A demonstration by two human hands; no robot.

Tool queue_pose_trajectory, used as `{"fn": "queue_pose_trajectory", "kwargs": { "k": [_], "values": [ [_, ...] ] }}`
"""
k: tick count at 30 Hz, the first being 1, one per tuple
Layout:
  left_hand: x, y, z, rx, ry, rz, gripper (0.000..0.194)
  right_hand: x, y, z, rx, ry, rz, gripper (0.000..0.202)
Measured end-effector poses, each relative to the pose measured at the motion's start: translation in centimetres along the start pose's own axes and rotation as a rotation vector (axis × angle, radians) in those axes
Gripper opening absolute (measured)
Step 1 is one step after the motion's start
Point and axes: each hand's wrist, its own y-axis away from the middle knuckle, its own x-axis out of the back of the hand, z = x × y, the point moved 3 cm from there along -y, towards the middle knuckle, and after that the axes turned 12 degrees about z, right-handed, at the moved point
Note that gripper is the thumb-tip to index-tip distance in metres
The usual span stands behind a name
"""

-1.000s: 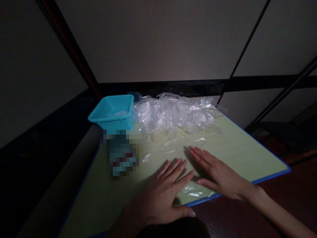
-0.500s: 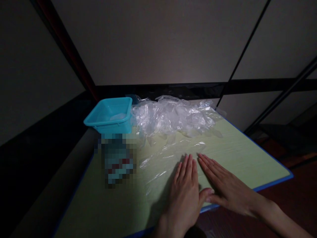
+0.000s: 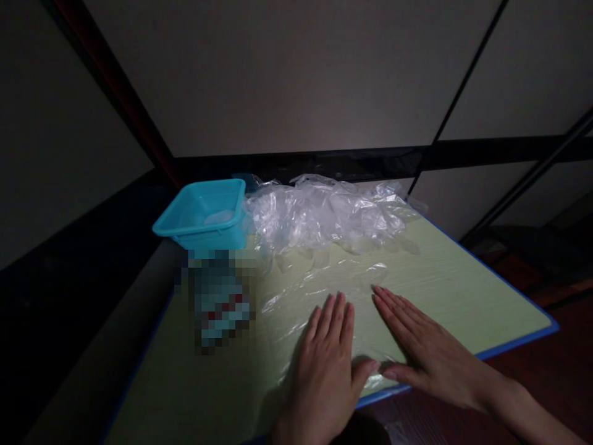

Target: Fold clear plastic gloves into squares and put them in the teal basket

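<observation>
A clear plastic bag, or a sheet of thin film, lies spread on the yellow-green tabletop. My left hand rests flat on it, palm down, with fingers stretched forward. To its right, my right hand also lies palm down, its fingers straight and pointing up and to the left. The two thumbs are close together near the table's front edge, and wrinkled film shows around them. Neither hand grips anything.
Crumpled clear plastic bags form a heap along the back of the table. A turquoise basin stands at the back left, something pale inside it. Before it lies a pixelated item. Cabinet panels rise behind. Blue edging borders the table.
My left hand has slid left across the film, widening the gap between the hands. The right hand has barely moved. The view has shifted slightly.
</observation>
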Motion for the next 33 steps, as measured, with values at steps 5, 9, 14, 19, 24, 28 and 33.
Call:
{"fn": "queue_pose_trajectory", "kwargs": {
  "k": [5, 9, 14, 19, 24, 28, 33],
  "values": [
    [0.9, 1.5, -2.0, 0.012, -0.035, -0.02, 0.071, -0.1, 0.1, 0.0, -0.011, -0.029, -0.008, 0.096],
    [1.2, 2.6, -3.1, 0.017, -0.045, 0.008, 0.073, -0.1, 0.0, 0.0, -0.033, -0.067, -0.023, 0.095],
    [1.3, 3.0, -3.7, -0.001, -0.004, -0.035, 0.076, 0.8, 0.3, 0.6, -0.067, -0.217, -0.011, 0.091],
    [1.9, 2.9, -4.0, -0.045, 0.075, -0.125, 0.077, 2.1, -1.4, 2.4, -0.112, -0.328, 0.0, 0.072],
    [2.2, 2.8, -4.1, -0.04, 0.117, -0.18, 0.079, 0.8, -6.6, 3.0, 0.024, -0.405, -0.068, 0.058],
    [2.1, 2.6, -4.2, -0.027, 0.127, -0.24, 0.081, -1.5, -9.9, 3.9, 0.103, -0.412, -0.126, 0.058],
    [1.9, 2.5, -4.3, -0.022, 0.128, -0.313, 0.085, -3.8, -10.5, 6.0, 0.072, -0.324, -0.13, 0.06]
  ]
}}
